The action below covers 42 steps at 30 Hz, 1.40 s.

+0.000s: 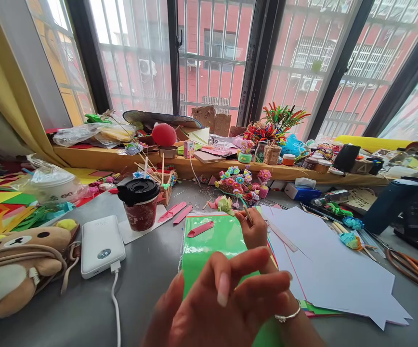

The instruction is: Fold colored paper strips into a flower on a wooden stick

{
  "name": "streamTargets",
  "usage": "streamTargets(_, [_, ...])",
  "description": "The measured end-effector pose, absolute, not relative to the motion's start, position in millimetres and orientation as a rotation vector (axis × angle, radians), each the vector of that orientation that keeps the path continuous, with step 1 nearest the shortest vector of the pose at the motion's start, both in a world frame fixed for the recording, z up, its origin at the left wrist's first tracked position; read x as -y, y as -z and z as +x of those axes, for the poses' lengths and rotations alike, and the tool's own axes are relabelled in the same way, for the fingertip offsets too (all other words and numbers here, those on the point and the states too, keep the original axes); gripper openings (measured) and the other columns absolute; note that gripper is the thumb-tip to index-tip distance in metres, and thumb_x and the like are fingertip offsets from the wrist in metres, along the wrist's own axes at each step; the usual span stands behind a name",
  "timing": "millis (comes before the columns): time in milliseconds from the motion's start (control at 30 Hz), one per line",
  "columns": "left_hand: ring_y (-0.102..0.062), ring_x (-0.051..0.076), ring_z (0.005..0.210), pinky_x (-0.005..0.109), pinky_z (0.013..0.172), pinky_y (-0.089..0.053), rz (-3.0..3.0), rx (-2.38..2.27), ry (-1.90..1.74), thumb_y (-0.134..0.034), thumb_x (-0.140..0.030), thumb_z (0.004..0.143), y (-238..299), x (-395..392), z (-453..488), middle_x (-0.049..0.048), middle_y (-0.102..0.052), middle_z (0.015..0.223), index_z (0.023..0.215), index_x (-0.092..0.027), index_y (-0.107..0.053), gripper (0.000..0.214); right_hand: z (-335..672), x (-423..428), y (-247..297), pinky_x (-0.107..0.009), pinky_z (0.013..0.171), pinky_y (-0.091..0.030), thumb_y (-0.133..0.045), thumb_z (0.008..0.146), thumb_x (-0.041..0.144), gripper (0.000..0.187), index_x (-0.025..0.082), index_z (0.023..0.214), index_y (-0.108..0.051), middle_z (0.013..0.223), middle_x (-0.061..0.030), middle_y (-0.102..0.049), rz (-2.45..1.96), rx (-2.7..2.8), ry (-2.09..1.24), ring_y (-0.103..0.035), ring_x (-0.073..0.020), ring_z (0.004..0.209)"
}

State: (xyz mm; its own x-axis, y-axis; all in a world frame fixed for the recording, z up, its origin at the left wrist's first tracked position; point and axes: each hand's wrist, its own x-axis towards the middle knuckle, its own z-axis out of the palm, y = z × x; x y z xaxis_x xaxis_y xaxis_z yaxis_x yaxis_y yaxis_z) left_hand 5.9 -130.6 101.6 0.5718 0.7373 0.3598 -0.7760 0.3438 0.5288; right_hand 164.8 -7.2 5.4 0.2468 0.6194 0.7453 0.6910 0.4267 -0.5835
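A slim, pale piece (pixel 247 210) stands just right of the middle of the frame, pinched between the thumb and fingertips of the right hand (pixel 253 222); what it is exactly is too small to tell. The right fingers are closed on it near the far edge of a glossy green sheet (pixel 227 236). A pink strip (pixel 201 229) lies on that sheet, left of those fingers and apart from them. The left hand (pixel 227 294), large at bottom centre, is turned palm up with loosely curled, spread fingers, and seems to hold nothing. A ruler (pixel 283 236) lies on white paper (pixel 335 255) to the right, its markings too fine to read. Left of centre, the dark red cup (pixel 140 215) bears pale letters that seem to end in "EE". Farther left on the table (pixel 151 289), the white power bank (pixel 100 236) carries a faint upside-down logo and a small round display, neither legible.
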Motion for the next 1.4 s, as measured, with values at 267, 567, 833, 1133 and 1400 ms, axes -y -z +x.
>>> streamTargets(267, [-0.060,0.015,0.073,0.026,0.070,-0.049,0.758,-0.147,-1.289,-0.070,-0.037,0.059,-86,111,13,-0.0005,-0.062,0.077,0.068,-0.023,-0.057,0.022,164,10,-9,-0.026,0.053,-0.035,-0.048,0.081,0.032,0.020,0.018,0.068,-0.055,0.063,-0.0005,-0.050,-1.249,1.420,0.074,-0.046,-0.0143,0.057])
streamTargets(567, [-0.062,0.015,0.067,0.029,0.065,-0.052,1.459,-1.015,-1.823,-0.066,-0.025,0.065,-18,8,4,-0.0005,-0.063,0.068,0.082,-0.018,-0.049,0.025,162,12,-11,-0.024,0.052,-0.033,-0.048,0.082,0.030,0.020,0.017,0.070,-0.055,0.064,0.0004,-0.048,-1.256,1.425,0.031,-0.043,-0.0125,0.057])
streamTargets(833, [-0.058,0.018,0.077,0.031,0.073,-0.046,2.543,-1.187,-1.836,-0.057,-0.021,0.076,4,7,17,0.0034,-0.064,0.081,0.088,-0.021,-0.058,0.012,147,17,-12,-0.024,0.053,-0.033,-0.046,0.083,0.028,0.022,0.018,0.064,-0.049,0.063,0.0007,-0.046,-1.259,1.489,0.030,-0.044,-0.0130,0.058])
streamTargets(1133, [-0.057,0.018,0.072,0.031,0.069,-0.043,2.532,-1.327,-1.895,-0.053,-0.021,0.078,10,1,14,0.0032,-0.064,0.074,0.078,-0.018,-0.055,0.004,134,19,0,-0.023,0.052,-0.033,-0.043,0.084,0.023,0.019,0.019,0.066,-0.047,0.065,-0.0002,-0.049,-1.264,1.592,0.149,-0.046,-0.0133,0.059])
streamTargets(1400, [-0.056,0.018,0.068,0.030,0.066,-0.042,2.609,-1.440,-1.894,-0.052,-0.023,0.079,10,1,14,0.0024,-0.063,0.071,0.074,-0.020,-0.055,0.007,132,20,1,-0.023,0.051,-0.032,-0.042,0.083,0.020,0.019,0.019,0.066,-0.049,0.067,-0.0013,-0.051,-1.293,1.618,0.213,-0.046,-0.0135,0.058])
